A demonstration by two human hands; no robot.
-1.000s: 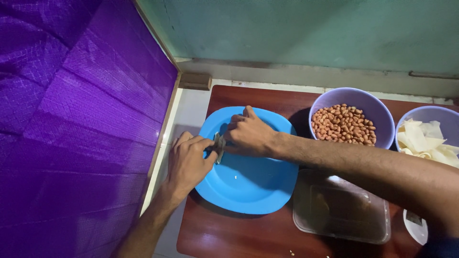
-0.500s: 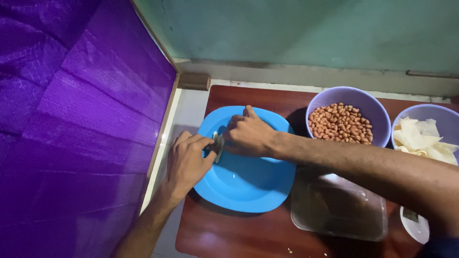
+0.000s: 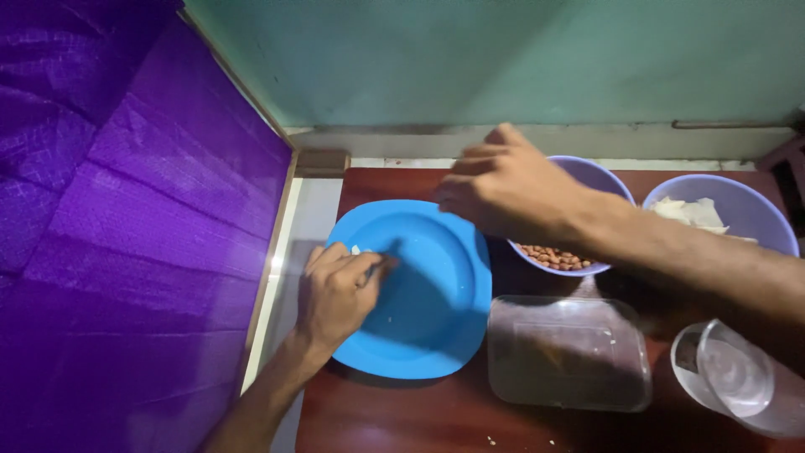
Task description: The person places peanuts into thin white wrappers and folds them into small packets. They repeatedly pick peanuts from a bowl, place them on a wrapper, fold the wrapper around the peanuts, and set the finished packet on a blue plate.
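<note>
I see the blue plate [image 3: 419, 294] lying on the dark red surface [image 3: 402, 415], nearly bare, only a small pale bit at its left rim. My left hand [image 3: 335, 294] rests on that rim, fingers curled around something small; what it is, I cannot tell. My right hand [image 3: 503, 189] hovers loosely bunched above the purple bowl of peanuts [image 3: 558, 252], holding nothing I can see. So nothing much has reached the plate yet. Beyond sit a second purple bowl [image 3: 738, 210] with pale pieces, a clear lidded container [image 3: 570, 352] and a clear jug [image 3: 729, 377].

Right hand [image 3: 511, 189] hides most of the peanut bowl [image 3: 587, 180].
</note>
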